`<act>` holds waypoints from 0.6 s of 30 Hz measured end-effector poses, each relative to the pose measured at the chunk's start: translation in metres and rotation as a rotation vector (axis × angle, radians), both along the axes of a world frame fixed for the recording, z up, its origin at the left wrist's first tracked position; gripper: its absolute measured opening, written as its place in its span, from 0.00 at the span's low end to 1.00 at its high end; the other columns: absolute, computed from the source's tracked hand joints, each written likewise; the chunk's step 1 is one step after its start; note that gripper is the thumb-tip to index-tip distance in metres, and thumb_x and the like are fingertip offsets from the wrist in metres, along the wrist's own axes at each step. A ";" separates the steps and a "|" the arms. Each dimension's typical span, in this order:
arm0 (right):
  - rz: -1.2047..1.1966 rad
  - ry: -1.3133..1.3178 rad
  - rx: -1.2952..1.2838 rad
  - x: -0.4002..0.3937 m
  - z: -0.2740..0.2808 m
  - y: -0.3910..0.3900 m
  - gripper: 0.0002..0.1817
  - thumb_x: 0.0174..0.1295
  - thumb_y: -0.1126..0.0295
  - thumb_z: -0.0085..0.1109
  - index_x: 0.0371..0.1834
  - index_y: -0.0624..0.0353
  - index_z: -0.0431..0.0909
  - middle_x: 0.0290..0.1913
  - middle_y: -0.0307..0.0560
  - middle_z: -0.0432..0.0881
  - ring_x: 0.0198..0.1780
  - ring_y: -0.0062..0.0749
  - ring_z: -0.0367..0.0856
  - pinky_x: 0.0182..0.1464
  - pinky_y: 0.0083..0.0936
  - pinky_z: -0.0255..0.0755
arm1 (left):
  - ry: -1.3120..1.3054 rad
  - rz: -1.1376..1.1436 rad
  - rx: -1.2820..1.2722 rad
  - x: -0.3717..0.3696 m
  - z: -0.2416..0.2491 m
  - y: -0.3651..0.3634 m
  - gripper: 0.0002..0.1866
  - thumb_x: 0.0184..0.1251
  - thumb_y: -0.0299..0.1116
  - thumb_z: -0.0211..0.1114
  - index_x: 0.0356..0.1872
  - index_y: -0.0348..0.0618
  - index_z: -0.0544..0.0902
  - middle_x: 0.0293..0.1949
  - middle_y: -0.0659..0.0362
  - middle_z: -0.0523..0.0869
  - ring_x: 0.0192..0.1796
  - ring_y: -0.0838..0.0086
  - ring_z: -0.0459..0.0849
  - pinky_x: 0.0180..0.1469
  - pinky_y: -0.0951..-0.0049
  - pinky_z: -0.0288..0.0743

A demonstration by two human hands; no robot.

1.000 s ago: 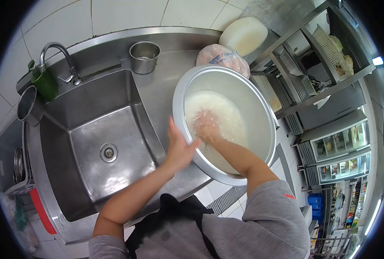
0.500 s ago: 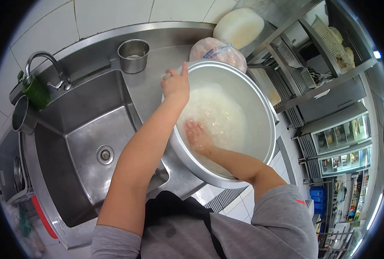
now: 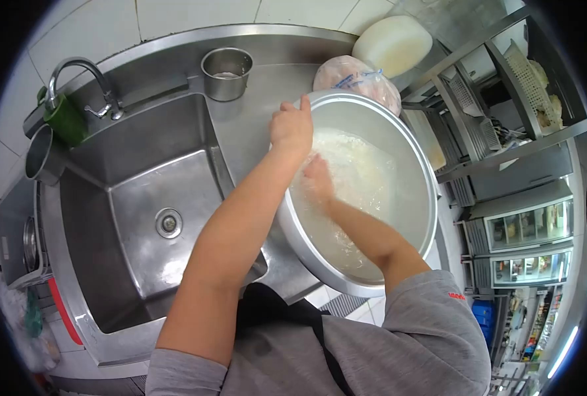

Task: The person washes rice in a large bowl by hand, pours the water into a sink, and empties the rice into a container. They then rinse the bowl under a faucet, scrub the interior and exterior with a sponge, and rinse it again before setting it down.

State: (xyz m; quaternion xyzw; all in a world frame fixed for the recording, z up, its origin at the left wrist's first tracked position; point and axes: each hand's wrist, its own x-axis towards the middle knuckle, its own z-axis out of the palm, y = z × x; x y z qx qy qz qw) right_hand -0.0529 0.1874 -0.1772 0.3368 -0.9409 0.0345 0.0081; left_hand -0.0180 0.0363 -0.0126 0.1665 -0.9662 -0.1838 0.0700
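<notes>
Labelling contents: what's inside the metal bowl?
Cloudy whitish liquid and the blurred right hand; whether it's submerged is unclear. The bottom of the metal bowl and anything beneath the liquid's surface are hidden.

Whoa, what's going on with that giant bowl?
A person has both hands at the big metal bowl. The left hand holds its rim, while the right hand is down inside, in the whitish, cloudy liquid, and looks blurry. The bowl is beside the sink, with a pinkish plastic bag behind it.
</notes>
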 end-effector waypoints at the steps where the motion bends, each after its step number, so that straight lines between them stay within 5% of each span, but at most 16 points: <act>1: 0.154 0.165 -0.050 0.033 0.006 0.010 0.28 0.54 0.69 0.42 0.59 0.67 0.55 0.61 0.60 0.56 0.64 0.49 0.52 0.63 0.38 0.49 | 0.002 0.006 0.008 -0.002 -0.001 -0.001 0.29 0.55 0.26 0.53 0.60 0.50 0.59 0.41 0.45 0.72 0.39 0.57 0.79 0.38 0.66 0.76; 7: 0.233 0.059 0.325 0.083 0.047 0.054 0.33 0.52 0.68 0.46 0.63 0.62 0.50 0.64 0.57 0.52 0.65 0.51 0.49 0.64 0.40 0.45 | 0.002 0.012 0.069 0.001 0.003 -0.001 0.28 0.56 0.26 0.52 0.60 0.50 0.59 0.41 0.45 0.72 0.39 0.57 0.79 0.37 0.67 0.76; 9: 0.102 -0.089 -0.076 0.046 0.015 0.061 0.29 0.54 0.61 0.46 0.60 0.60 0.57 0.63 0.58 0.54 0.65 0.50 0.50 0.62 0.45 0.46 | -0.002 0.020 0.081 -0.001 0.003 -0.003 0.27 0.56 0.27 0.52 0.60 0.51 0.59 0.41 0.45 0.72 0.39 0.57 0.79 0.37 0.67 0.76; 12: -0.043 0.042 0.035 0.031 0.055 0.031 0.27 0.54 0.60 0.46 0.59 0.57 0.60 0.61 0.55 0.59 0.63 0.50 0.54 0.61 0.44 0.49 | -0.020 0.031 0.029 -0.004 -0.004 0.002 0.27 0.57 0.30 0.52 0.61 0.55 0.59 0.43 0.47 0.71 0.39 0.62 0.78 0.35 0.70 0.75; 16: -0.297 0.031 -0.033 -0.015 0.049 0.005 0.25 0.56 0.63 0.43 0.59 0.54 0.59 0.61 0.51 0.60 0.63 0.50 0.55 0.64 0.43 0.44 | -0.003 0.045 0.064 -0.004 0.003 0.003 0.27 0.58 0.28 0.50 0.61 0.53 0.58 0.42 0.44 0.71 0.40 0.56 0.79 0.38 0.67 0.76; 18: -0.331 -0.198 0.463 -0.024 0.061 -0.012 0.27 0.56 0.61 0.40 0.61 0.53 0.57 0.64 0.53 0.54 0.65 0.50 0.50 0.65 0.42 0.41 | -0.031 0.045 0.069 -0.005 0.005 0.000 0.27 0.59 0.28 0.49 0.61 0.53 0.58 0.43 0.44 0.71 0.40 0.56 0.79 0.38 0.67 0.76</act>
